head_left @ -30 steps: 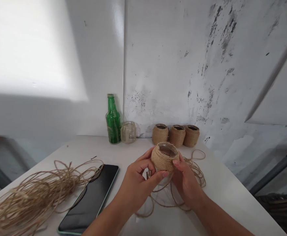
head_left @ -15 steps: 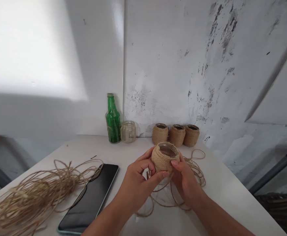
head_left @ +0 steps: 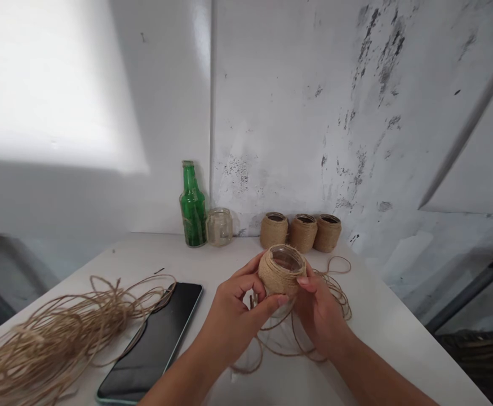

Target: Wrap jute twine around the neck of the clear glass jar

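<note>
Twine-wrapped jar (head_left: 276, 280) is held between the left hand (head_left: 235, 316) and the right hand (head_left: 324, 316), to the right of the phone (head_left: 159, 341); bare glass is visible below the winding. Whether its base meets the bench (head_left: 392, 338) cannot be determined. The phone's left edge is overlapped by the twine bundle (head_left: 60, 341). Away from the phone, a strip of bench is noted between the right hand and the right edge.

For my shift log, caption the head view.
Left hand and right hand hold a partly twine-wrapped jar, three wrapped jars standing behind.
</note>
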The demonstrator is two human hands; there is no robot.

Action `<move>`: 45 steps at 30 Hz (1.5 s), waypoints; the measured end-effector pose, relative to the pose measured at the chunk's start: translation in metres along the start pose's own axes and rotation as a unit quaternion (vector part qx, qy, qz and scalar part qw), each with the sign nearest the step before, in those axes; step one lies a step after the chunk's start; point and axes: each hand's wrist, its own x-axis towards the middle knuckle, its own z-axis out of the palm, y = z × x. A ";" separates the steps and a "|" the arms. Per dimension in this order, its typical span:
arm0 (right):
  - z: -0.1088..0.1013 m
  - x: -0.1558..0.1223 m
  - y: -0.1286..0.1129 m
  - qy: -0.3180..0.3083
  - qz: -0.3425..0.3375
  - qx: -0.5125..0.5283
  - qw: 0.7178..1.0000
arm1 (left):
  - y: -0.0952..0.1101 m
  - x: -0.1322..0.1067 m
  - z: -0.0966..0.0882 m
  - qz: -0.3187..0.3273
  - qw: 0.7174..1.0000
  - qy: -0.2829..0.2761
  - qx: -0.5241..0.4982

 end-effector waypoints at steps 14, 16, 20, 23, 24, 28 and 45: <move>0.006 0.001 -0.001 -0.035 -0.033 0.007 0.999 | 0.000 0.000 -0.001 0.007 1.000 -0.003 -0.017; 0.007 0.000 -0.002 -0.032 -0.029 0.005 0.999 | 0.000 0.001 -0.001 0.004 1.000 -0.002 -0.015; 0.008 0.001 -0.004 -0.036 -0.028 0.007 0.999 | 0.001 0.001 -0.001 0.003 1.000 -0.001 -0.011; 0.008 0.001 -0.004 -0.031 -0.027 0.009 0.999 | 0.000 0.001 -0.001 0.005 1.000 -0.002 -0.009; 0.007 0.001 -0.003 -0.028 -0.026 0.010 0.999 | 0.000 0.001 -0.001 0.006 1.000 -0.002 -0.008; 0.002 0.001 0.001 -0.027 -0.020 -0.002 0.999 | 0.000 0.001 -0.001 0.012 1.000 0.001 -0.008; 0.001 -0.005 0.002 -0.051 -0.053 -0.138 0.988 | 0.014 0.005 0.000 0.006 0.992 -0.015 -0.126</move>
